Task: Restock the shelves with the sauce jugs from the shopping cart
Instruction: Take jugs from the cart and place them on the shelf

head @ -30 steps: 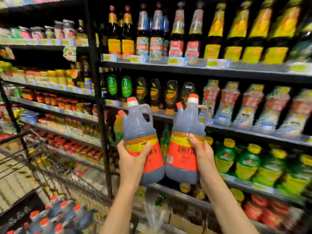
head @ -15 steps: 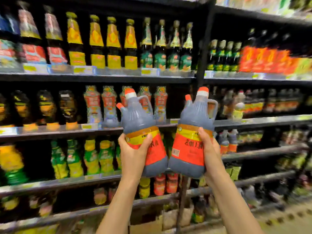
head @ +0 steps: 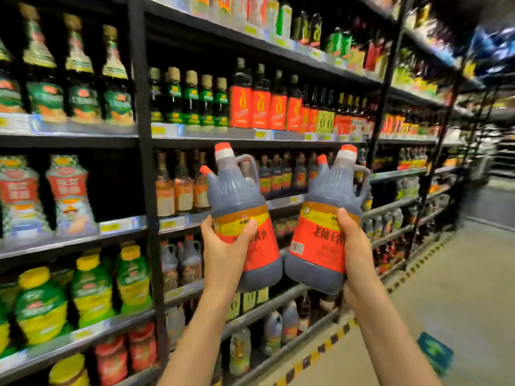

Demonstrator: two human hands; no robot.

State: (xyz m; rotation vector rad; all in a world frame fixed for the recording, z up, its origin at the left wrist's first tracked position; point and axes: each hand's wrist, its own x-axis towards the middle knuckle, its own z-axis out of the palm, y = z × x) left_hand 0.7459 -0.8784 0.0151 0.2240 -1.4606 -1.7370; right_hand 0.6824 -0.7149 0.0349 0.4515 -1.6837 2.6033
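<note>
The left hand wraps the lower body of the left sauce jug, thumb across the yellow band of the label and fingers curled behind, holding it up in front of the shelves at about the height of the middle tier. This jug stands nearly upright, its long axis tipped slightly left at the top, orange cap uppermost, small spout to the left and loop handle to the right. Full of dark sauce, it probably weighs a good deal for a one-handed body grip; the plastic looks stiff but smooth, so the handle or a palm under the base would likely be surer. Just beside it, bases almost touching, the right sauce jug sits in the right hand, which clasps the label side with the thumb in front. Its axis leans a little right, cap up, handle toward the right. Similar jugs stand on lower shelves behind.
</note>
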